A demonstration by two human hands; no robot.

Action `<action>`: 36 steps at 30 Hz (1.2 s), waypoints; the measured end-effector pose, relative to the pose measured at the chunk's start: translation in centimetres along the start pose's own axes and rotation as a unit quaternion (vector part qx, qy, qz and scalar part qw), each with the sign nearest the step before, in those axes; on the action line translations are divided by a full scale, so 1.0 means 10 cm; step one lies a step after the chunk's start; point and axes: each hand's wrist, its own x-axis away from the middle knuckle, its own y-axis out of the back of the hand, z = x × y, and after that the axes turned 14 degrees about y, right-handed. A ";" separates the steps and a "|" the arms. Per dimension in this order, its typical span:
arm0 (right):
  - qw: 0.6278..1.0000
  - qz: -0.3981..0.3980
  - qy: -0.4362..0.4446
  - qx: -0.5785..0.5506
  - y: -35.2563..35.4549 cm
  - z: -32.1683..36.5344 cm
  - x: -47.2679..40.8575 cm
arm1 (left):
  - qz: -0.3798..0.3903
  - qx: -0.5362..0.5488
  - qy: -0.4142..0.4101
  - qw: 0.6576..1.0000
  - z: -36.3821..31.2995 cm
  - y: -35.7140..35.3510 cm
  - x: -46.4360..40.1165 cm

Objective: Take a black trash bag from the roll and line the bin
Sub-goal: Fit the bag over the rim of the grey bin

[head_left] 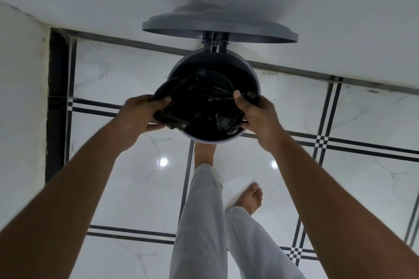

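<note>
With the lid (220,29) propped open, the left hand (140,115) and right hand (258,115) each pinch the black trash bag (199,102) at opposite sides of the bin (247,72) rim; they'd do best stretching it evenly outward, folding it over.

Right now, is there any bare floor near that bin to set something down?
Yes: bare tile left of the bin, toward the dark wall strip, and more to its right. The rim is crowded by both hands, and a foot sits below it.
</note>
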 end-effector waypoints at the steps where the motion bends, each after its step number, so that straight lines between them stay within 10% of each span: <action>1: 0.999 -0.029 0.024 0.021 0.04 0.02 -0.02 | 0.014 0.068 0.006 0.998 -0.05 0.02 0.00; 7: 0.987 -0.150 0.049 0.020 0.28 0.10 -0.17 | 0.123 0.254 0.017 0.959 -0.22 0.08 -0.01; 18: 0.991 0.058 -0.040 0.114 0.67 -0.06 -0.02 | 0.091 -0.004 0.020 0.996 -0.08 0.11 -0.09; 22: 0.978 0.196 -0.027 0.067 0.77 -0.07 -0.02 | 0.094 0.068 0.025 0.993 -0.18 0.14 -0.04; 27: 0.978 0.095 0.052 0.176 0.59 -0.02 -0.12 | 0.131 0.133 0.016 0.982 -0.41 0.07 0.02; 32: 0.997 0.020 0.022 0.074 0.46 0.13 -0.26 | 0.148 0.150 -0.009 0.977 -0.59 -0.09 0.09; 36: 0.990 0.132 0.015 -0.056 0.52 0.26 -0.23 | 0.161 0.032 -0.038 0.986 -0.66 -0.15 0.10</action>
